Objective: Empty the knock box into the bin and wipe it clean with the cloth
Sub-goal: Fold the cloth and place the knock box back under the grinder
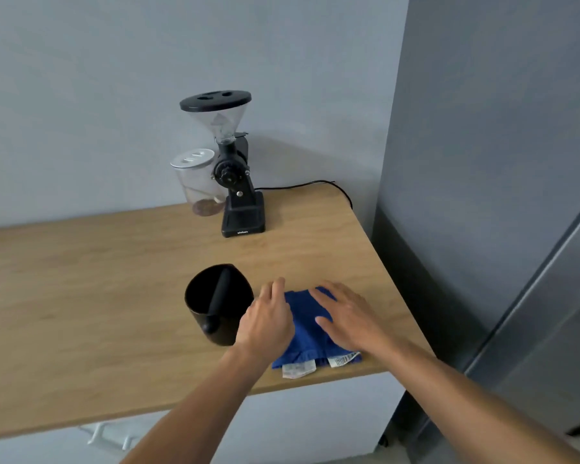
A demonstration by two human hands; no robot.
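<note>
both hands flat on cloth, nothing gripped.
my left hand [268,318] and right hand [344,316] lie open on the cloth [307,329]; a careless left sweep could topple the knock box [218,303] just beside it.

A black coffee grinder [236,182] with a clear funnel hopper stands upright at the back of the wooden worktop [81,296], near the grey wall [114,95]. Just beside it on the left is a clear jar [198,185] with a white lid. A black cable [315,185] runs from the grinder over the worktop's right edge.
</note>
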